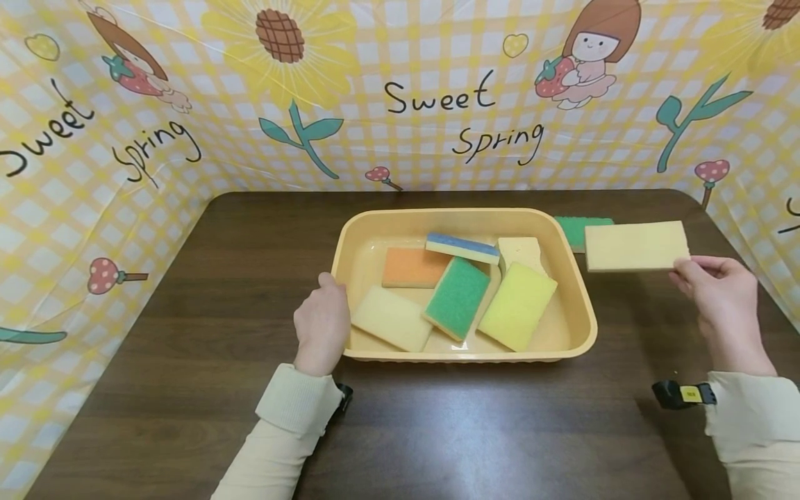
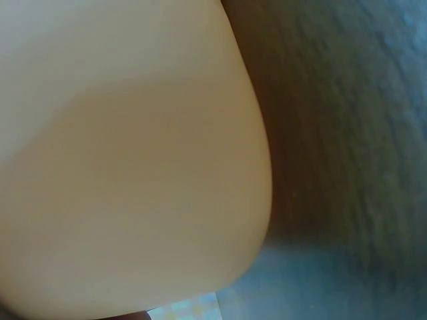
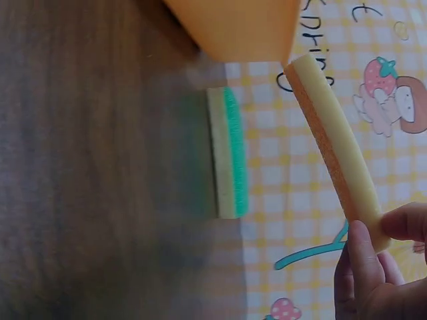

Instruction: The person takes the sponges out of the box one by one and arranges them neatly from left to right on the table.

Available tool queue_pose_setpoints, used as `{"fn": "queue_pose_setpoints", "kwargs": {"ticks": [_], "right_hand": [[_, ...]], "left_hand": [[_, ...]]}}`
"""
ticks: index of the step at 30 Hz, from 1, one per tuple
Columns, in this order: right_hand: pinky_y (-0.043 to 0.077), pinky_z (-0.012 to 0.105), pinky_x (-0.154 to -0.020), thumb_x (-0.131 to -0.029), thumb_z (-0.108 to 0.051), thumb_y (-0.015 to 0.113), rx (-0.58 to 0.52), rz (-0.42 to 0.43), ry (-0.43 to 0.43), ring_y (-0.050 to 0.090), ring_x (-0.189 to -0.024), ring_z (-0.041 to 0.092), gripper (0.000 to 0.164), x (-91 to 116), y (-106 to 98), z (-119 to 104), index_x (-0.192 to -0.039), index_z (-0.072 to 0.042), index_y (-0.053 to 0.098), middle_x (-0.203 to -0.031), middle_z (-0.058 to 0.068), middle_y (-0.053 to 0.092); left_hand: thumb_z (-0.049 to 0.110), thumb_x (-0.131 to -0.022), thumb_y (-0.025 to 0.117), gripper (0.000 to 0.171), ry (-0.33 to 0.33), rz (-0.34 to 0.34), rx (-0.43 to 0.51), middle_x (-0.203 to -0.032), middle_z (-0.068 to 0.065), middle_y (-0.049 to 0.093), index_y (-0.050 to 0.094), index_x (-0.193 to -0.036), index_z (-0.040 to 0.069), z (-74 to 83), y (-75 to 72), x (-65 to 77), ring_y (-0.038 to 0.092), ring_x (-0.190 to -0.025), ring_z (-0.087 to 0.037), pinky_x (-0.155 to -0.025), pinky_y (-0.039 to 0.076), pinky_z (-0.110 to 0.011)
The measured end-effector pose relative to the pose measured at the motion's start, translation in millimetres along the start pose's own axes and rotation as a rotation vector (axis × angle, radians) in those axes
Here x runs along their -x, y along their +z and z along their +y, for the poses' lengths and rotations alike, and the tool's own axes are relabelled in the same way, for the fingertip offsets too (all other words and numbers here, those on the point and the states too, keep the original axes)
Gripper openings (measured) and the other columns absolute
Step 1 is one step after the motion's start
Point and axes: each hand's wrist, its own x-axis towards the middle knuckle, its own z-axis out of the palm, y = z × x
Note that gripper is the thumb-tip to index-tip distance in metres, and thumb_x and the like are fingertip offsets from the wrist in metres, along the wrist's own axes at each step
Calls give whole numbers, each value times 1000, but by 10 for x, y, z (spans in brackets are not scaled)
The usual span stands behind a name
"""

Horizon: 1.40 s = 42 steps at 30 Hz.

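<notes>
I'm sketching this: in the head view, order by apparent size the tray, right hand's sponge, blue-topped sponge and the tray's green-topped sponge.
Yellow tray
Cream sponge in right hand
Green-topped sponge in tray
Blue-topped sponge

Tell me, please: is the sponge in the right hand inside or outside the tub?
Outside. The right hand pinches the sponge at one end, beyond the right side of the tub.
</notes>
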Motion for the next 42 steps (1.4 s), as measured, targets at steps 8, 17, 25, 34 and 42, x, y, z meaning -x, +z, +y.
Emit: {"fn": "queue_pose_setpoints", "kwargs": {"ticks": [8,17,25,34,42], "right_hand": [[51,9,-61,-87,-16,68,94,-70,81,66,-65,-7,24,344,227,-105,-98,-11,47,-89,-7,51],[52,10,-63,-90,-15,62,150,-107,114,64,-67,-8,16,240,239,41,-96,-12,47,-88,-7,49],[51,9,-61,-92,-9,53,209,-146,137,62,-61,-10,7,368,352,-16,-92,-9,46,-75,-11,53],[49,7,-59,-94,-14,49,382,-181,169,60,-60,-12,10,333,344,-19,-97,-5,45,-74,-16,54],[48,7,-60,-95,-17,46,561,-205,172,56,-60,-16,21,362,404,-85,-104,2,49,-66,-24,48]], "left_hand": [[18,-102,42,25,4,7,1,-72,-24,64,47,-91,-4,-7,-7,6,66,-63,-37,-52,50,-47],[18,-102,41,25,9,-3,-1,-72,-24,64,47,-92,-4,-12,-8,-7,66,-63,-37,-51,50,-47],[18,-102,41,25,5,-10,-5,-72,-24,64,46,-92,-3,-11,-9,-6,66,-63,-37,-51,50,-47],[19,-103,40,25,3,-13,-4,-73,-24,64,46,-93,-3,5,4,1,66,-64,-37,-52,50,-47],[19,-102,42,25,4,12,-3,-74,-26,65,46,-92,-4,1,5,3,66,-65,-39,-54,51,-49]]}}
